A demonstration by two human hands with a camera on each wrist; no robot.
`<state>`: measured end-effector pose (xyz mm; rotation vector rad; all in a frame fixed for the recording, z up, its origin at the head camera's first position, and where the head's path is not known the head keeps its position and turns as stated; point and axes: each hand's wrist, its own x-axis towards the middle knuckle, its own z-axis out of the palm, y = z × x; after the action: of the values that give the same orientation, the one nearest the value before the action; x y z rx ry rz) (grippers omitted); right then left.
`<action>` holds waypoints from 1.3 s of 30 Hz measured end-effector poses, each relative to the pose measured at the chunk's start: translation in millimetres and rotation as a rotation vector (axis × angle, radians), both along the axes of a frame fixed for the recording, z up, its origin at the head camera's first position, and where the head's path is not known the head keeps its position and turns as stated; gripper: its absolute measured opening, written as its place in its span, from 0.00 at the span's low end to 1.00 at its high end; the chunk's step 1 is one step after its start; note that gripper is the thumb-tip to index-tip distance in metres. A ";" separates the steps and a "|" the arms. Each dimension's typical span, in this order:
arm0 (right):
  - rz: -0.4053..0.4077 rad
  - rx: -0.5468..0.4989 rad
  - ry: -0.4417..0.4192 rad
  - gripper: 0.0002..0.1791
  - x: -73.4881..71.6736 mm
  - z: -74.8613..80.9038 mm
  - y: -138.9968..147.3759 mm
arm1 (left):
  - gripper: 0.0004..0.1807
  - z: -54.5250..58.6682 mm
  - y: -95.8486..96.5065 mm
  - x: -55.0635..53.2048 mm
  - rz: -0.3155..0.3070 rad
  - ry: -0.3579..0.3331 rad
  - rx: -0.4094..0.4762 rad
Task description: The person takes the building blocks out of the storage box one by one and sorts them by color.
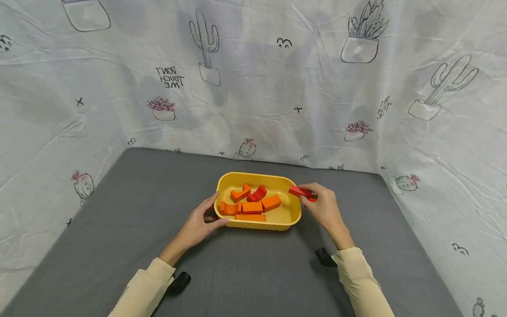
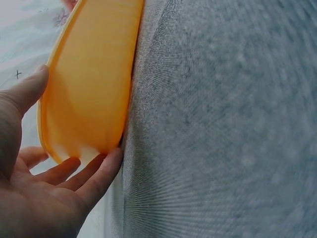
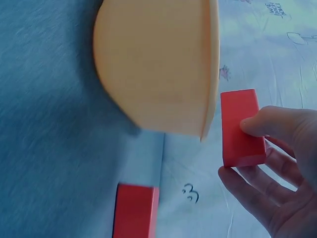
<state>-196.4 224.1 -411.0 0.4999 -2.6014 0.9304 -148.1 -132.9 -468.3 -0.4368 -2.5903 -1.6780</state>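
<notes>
A yellow plastic box [image 1: 286,215] sits on the grey surface, with several orange blocks [image 1: 252,208] and a curved red block [image 1: 258,193] inside. My left hand [image 1: 197,223] holds its left end, thumb at the near rim and fingers around the end wall; in the left wrist view, fingertips touch the box wall [image 2: 89,94]. Over the right rim, my right hand [image 1: 325,206] pinches a red rectangular block [image 3: 240,141] between thumb and fingers. Another red block [image 3: 132,213] lies on the surface beyond the box's right end, mostly hidden by the hand in the head view.
The grey tabletop [image 1: 253,273] spreads around the box. White patterned cloth [image 1: 257,88] hangs behind it and along both sides. A black wrist device [image 1: 179,283] shows under the left sleeve, another [image 1: 325,257] beside the right.
</notes>
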 end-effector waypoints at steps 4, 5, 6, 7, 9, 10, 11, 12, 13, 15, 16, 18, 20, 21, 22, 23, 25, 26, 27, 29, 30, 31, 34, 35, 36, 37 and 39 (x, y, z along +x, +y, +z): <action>-0.019 0.015 -0.009 0.15 4.6 -1.6 11.8 | 0.48 -0.4 -0.4 -0.3 -0.006 -0.005 0.021; -0.025 0.022 -0.007 0.15 5.0 -2.2 14.8 | 0.48 0.1 -0.4 -0.1 -0.006 -0.006 0.020; -0.031 0.024 -0.003 0.15 5.4 -2.4 17.7 | 0.48 0.5 -0.4 -0.2 -0.006 -0.009 0.020; -0.035 0.026 -0.003 0.15 5.6 -3.1 20.5 | 0.48 0.5 -0.5 -0.4 -0.004 -0.009 0.015; -0.040 0.030 -0.004 0.15 5.6 -4.0 25.8 | 0.48 0.5 -0.3 -0.8 0.000 -0.010 0.003; -0.042 0.031 -0.006 0.15 5.5 -4.1 27.9 | 0.48 0.9 -0.5 -0.7 0.000 -0.009 -0.003; -0.044 0.031 -0.009 0.15 5.6 -4.1 29.8 | 0.48 1.1 -0.4 -0.8 0.000 -0.007 -0.004; -0.046 0.029 -0.013 0.15 5.8 -4.2 31.5 | 0.48 0.9 -0.4 -1.0 0.001 -0.007 -0.005; -0.048 0.028 -0.020 0.15 6.0 -4.2 33.3 | 0.48 1.0 -0.2 -0.9 0.001 -0.005 -0.007; -0.050 0.032 -0.021 0.15 5.8 -4.6 36.7 | 0.48 1.8 0.4 -0.3 -0.002 -0.008 0.001; -0.051 0.037 -0.023 0.15 5.5 -5.0 38.4 | 0.48 2.2 0.5 0.0 -0.003 -0.008 0.005; -0.048 0.052 -0.018 0.15 3.7 -6.9 42.7 | 0.48 2.2 0.7 0.3 -0.005 -0.010 0.012; -0.043 0.070 -0.009 0.15 1.5 -9.1 48.0 | 0.48 2.0 0.5 0.5 -0.007 -0.011 0.016; -0.041 0.075 -0.008 0.15 0.4 -10.4 51.1 | 0.48 1.7 0.3 0.3 -0.007 -0.011 0.014; -0.042 0.078 -0.007 0.15 -0.6 -11.8 54.6 | 0.48 1.4 0.1 0.1 -0.007 -0.010 0.010; -0.046 0.080 -0.007 0.15 -1.6 -13.4 58.4 | 0.48 1.1 -0.1 -0.1 -0.006 -0.010 0.006; -0.057 0.074 -0.009 0.15 -2.8 -16.5 66.7 | 0.48 0.6 -0.4 -0.7 -0.004 -0.010 -0.003; -0.063 0.066 -0.013 0.16 -3.0 -17.9 70.8 | 0.49 0.2 -0.5 -0.9 -0.003 -0.009 -0.007; -0.069 0.060 -0.016 0.16 -3.3 -19.3 74.7 | 0.49 0.1 -0.5 -1.1 -0.001 -0.010 -0.008; -0.077 0.055 -0.018 0.16 -3.4 -21.5 81.6 | 0.49 0.2 -0.5 -1.1 0.003 -0.008 -0.009; -0.080 0.052 -0.020 0.16 -3.3 -22.2 84.5 | 0.49 0.5 -0.4 -0.9 0.004 -0.005 -0.009; -0.080 0.050 -0.021 0.16 -3.1 -22.7 86.8 | 0.49 0.6 -0.4 -0.9 0.007 -0.004 -0.009; -0.085 0.051 -0.024 0.15 -2.6 -24.5 91.8 | 0.48 1.0 0.0 -0.4 0.009 -0.004 -0.004; -0.090 0.051 -0.026 0.15 -2.5 -25.2 93.1 | 0.48 0.8 0.1 -0.4 0.009 -0.007 -0.001; -0.095 0.053 -0.028 0.15 -2.2 -25.8 94.5 | 0.48 0.4 0.2 -0.5 0.008 -0.009 0.003; -0.101 0.056 -0.030 0.15 -2.0 -26.4 95.8 | 0.48 0.0 0.3 -0.7 0.008 -0.012 0.008; -0.115 0.060 -0.032 0.15 -1.8 -27.4 98.8 | 0.48 -0.6 0.2 -0.9 0.005 -0.015 0.014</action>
<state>-198.2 322.9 -438.4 0.3486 -2.6622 0.8320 -148.9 -132.7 -468.8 -0.4179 -2.5860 -1.7036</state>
